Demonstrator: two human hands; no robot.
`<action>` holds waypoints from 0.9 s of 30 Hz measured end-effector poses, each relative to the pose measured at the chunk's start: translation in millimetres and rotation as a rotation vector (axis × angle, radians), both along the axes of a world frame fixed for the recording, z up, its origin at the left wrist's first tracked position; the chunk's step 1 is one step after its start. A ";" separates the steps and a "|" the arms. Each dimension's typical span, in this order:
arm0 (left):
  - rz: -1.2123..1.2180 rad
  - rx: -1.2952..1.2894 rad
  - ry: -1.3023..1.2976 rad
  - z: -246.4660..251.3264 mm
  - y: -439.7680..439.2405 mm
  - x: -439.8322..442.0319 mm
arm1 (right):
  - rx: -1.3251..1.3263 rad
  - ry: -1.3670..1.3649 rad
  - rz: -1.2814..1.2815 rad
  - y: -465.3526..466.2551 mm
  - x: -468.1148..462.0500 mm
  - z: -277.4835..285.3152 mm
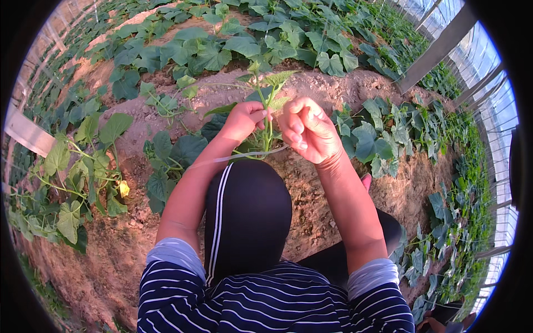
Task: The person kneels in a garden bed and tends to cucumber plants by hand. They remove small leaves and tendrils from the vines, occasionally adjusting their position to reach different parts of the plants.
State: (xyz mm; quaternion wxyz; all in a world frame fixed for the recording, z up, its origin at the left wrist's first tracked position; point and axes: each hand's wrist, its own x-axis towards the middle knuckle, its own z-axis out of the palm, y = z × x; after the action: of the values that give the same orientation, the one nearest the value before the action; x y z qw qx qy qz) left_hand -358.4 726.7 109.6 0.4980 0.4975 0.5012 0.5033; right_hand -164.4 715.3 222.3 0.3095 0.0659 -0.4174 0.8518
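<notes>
My left hand [246,119] pinches the green stem of a young cucumber-like vine [268,137] between thumb and fingertips, just in front of my raised knee. Leaves of this vine rise above the hand. To the right of the stem, my right hand [308,129] is raised with its fingers curled, palm side partly towards me. A thin pale strip of twine [243,155] runs from beneath those curled fingers, past the lower stem and across my left forearm. The fingers hide the twine's end, and its other end is lost to sight at the left.
A vine with a yellow flower [123,188] grows at the left. More leafy vines [208,50] stand beyond a soil ridge [325,85]. Slanting posts [439,50] and clear plastic sheeting [485,45] line the right side. My black-clad knee [254,208] is close below both hands.
</notes>
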 end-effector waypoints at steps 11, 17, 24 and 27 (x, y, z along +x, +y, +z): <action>-0.163 0.025 0.135 21.6 -9.5 16.8 | -0.037 -0.873 -0.565 34.8 36.5 -72.5; -0.110 -0.008 -0.028 22.7 -16.4 17.2 | 0.189 -1.106 -0.588 32.8 -1.7 -63.9; 0.141 -0.069 -0.182 18.3 -20.0 18.2 | 0.579 -1.144 -0.477 36.4 40.1 -76.7; 0.124 -0.096 -0.178 24.2 -23.4 14.0 | 0.989 -1.133 -0.674 36.4 33.6 -76.7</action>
State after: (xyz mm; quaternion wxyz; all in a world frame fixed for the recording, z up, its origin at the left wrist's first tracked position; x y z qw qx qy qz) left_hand -344.4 703.3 133.8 0.5315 0.3945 0.5085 0.5508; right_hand -130.8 751.6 145.6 0.2260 -0.3741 -0.8347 0.3352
